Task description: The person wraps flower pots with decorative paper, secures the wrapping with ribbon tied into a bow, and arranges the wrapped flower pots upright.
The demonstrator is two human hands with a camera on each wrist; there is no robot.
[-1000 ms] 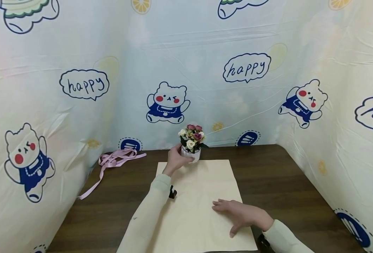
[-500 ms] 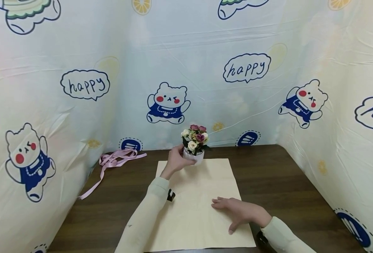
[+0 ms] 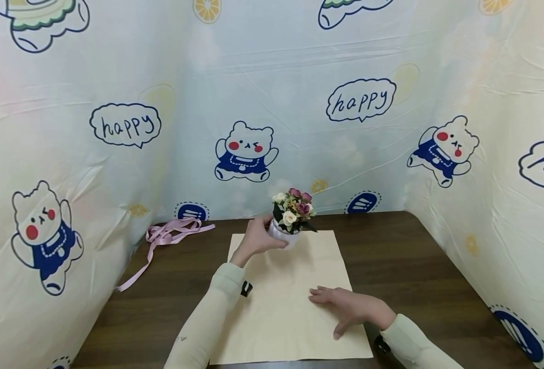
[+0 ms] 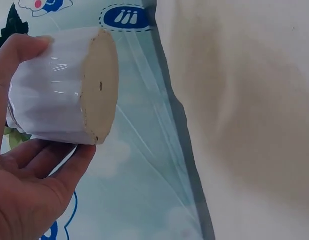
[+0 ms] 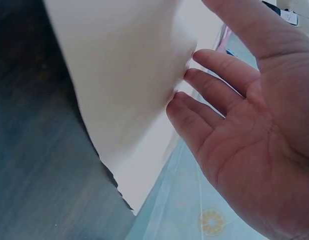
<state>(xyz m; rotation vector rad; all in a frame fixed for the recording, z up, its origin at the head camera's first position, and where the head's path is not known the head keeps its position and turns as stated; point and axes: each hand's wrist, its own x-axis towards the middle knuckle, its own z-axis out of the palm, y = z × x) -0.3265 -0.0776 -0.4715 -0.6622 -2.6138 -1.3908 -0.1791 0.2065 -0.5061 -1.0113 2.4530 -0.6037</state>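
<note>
My left hand (image 3: 259, 237) grips a small white flowerpot (image 3: 283, 234) holding artificial-looking white and purple flowers (image 3: 295, 209). The pot is raised over the far end of a large flat piece of cream paper (image 3: 295, 318). Its beige underside shows in the left wrist view, with the thumb on one side of the pot (image 4: 54, 90) and fingers on the other. My right hand (image 3: 352, 307) is spread over the paper's near right part. In the right wrist view, the fingertips (image 5: 178, 102) of that hand rest on the paper's surface.
A loose bundle of pink ribbon (image 3: 167, 233) lies at the far left of the dark wooden table (image 3: 419, 271), one tail trailing toward the near side. Printed cloth curtains (image 3: 299, 66) stand behind the table and along both sides.
My left hand has carried the flowerpot a little to the right and toward me. The pot now leans slightly. My right hand has stayed nearly still on the paper.
</note>
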